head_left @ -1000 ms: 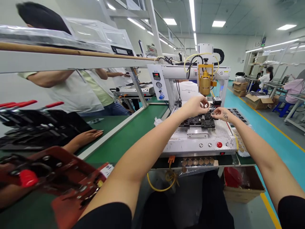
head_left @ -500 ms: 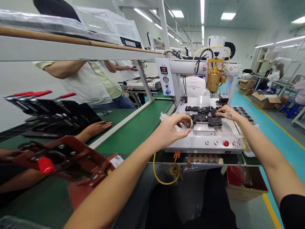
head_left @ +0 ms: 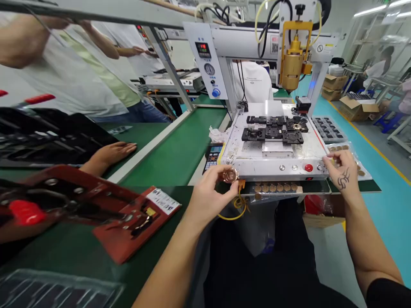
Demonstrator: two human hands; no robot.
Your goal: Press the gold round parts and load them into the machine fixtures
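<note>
My left hand point(head_left: 208, 194) pinches a round rose-gold metal case point(head_left: 230, 175), like a watch case, between thumb and fingers in front of the machine's left corner. At the machine's front right corner is my right hand point(head_left: 344, 172), its fingers curled together beside the rightmost button point(head_left: 320, 167). Whether they touch that button or hold something small is hidden. Behind the hands, a black fixture point(head_left: 274, 131) with several seats lies on the white machine bed point(head_left: 244, 150). A shiny round part point(head_left: 297, 127) sits in its right rear seat. Above hangs a gold dispensing head point(head_left: 291, 70).
Several round parts lie in a bagged strip point(head_left: 276, 188) below the machine's front edge. A dark tray point(head_left: 329, 128) stands at right. On the left are a red clamp press point(head_left: 128, 214), a green belt point(head_left: 180, 145) and a co-worker's hand point(head_left: 112, 154).
My right hand has left the fixture and come back to the machine's front right corner. My left hand, still holding the rose-gold case, has drawn back left of the fixture. The view has tilted down.
</note>
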